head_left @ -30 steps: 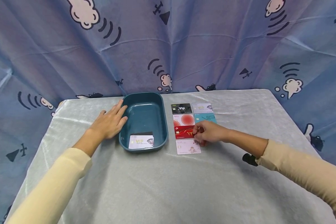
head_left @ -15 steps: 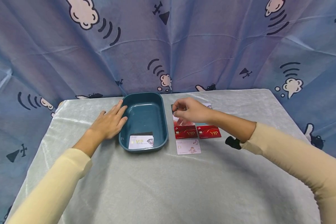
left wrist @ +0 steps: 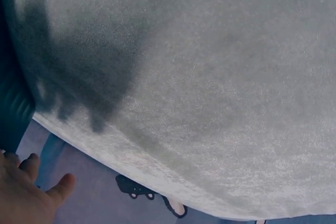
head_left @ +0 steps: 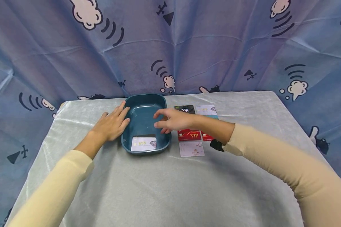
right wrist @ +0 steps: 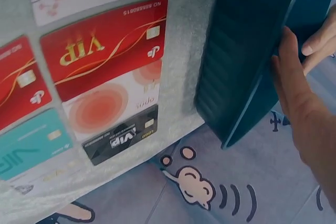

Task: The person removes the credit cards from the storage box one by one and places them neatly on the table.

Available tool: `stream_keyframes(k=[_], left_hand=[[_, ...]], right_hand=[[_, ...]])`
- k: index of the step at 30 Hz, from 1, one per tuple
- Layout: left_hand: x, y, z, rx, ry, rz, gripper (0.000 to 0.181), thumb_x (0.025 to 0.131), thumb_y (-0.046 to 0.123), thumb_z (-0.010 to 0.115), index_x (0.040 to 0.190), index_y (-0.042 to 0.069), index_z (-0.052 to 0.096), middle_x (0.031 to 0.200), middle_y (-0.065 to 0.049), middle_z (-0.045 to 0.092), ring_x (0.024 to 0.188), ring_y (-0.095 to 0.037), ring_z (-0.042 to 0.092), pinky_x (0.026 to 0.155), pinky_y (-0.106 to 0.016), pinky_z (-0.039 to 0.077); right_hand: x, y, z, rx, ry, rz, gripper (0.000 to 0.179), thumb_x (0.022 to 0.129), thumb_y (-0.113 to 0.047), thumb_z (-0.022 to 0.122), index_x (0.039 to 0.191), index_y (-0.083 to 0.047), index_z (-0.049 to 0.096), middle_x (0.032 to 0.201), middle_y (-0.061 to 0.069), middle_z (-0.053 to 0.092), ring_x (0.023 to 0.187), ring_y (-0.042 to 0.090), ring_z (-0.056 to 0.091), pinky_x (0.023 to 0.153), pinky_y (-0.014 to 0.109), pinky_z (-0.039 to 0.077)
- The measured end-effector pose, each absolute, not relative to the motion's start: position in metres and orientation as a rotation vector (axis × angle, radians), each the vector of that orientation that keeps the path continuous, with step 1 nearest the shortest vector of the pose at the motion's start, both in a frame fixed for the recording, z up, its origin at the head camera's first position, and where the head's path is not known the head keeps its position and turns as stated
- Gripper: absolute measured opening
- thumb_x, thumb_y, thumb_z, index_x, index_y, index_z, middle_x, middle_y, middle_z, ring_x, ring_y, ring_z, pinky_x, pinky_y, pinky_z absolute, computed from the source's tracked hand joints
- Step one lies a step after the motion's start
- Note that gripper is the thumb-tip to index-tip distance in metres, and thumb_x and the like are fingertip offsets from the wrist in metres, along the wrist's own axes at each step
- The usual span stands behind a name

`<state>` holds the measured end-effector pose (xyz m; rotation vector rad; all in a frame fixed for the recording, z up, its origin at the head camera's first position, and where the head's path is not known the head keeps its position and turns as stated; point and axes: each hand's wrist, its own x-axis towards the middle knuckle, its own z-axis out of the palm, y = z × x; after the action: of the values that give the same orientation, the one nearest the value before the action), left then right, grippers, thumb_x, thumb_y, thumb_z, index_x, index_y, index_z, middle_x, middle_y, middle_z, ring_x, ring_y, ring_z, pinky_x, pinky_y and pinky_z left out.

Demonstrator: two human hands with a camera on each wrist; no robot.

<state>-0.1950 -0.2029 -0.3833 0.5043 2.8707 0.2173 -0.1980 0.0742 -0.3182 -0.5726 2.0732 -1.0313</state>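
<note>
My left hand (head_left: 110,125) rests with straight fingers on the left rim of a dark teal plastic tray (head_left: 127,147). My right hand (head_left: 170,120) reaches over the tray's right rim with loosely bent fingers, and nothing shows between them. Inside the tray, a white VIP card (head_left: 143,144) overlaps a dark card (head_left: 150,135). Beside the tray, cards lie in two columns: a black one (head_left: 184,109), a white one with red circles (right wrist: 97,107), red ones (head_left: 189,135), a pale pink one (head_left: 191,149), a white one (head_left: 206,109) and a teal one (right wrist: 29,142). My right forearm partly covers them.
A pale velvety cloth (head_left: 159,189) covers the table. Behind its far edge hangs a blue-purple patterned curtain (head_left: 216,47). A black strap (head_left: 217,145) shows at my right wrist.
My right hand has left the red card in the right column, which now lies flat, and moved left across the cards to the tray. The left hand has stayed in place.
</note>
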Motion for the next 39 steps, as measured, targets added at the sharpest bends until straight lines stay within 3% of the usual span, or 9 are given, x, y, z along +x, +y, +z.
stream_keyframes(k=[15,39], left_hand=[[-0.195,-0.202,-0.381,0.494,2.859,0.217,0.061,0.108,0.038,0.025,0.160,0.008,0.014,0.167,-0.011,-0.003,0.152,-0.034,0.012,0.113,-0.068,0.015],[-0.195,-0.202,-0.382,0.495,2.862,0.213,0.061,0.108,0.039,0.025,0.160,0.008,0.014,0.167,-0.011,-0.003,0.151,-0.035,0.013,0.114,-0.068,0.015]], right_hand=[[-0.199,0.045,-0.331,-0.457,2.020,-0.833,0.052,0.101,-0.027,0.058,0.144,-0.003,0.041,0.136,0.014,0.046,0.109,0.032,0.065,0.089,0.033,0.056],[-0.194,0.027,-0.341,-0.407,2.110,-0.768,0.042,0.101,-0.026,0.057,0.133,0.000,0.050,0.118,0.011,0.055,0.102,0.030,0.062,0.085,0.036,0.057]])
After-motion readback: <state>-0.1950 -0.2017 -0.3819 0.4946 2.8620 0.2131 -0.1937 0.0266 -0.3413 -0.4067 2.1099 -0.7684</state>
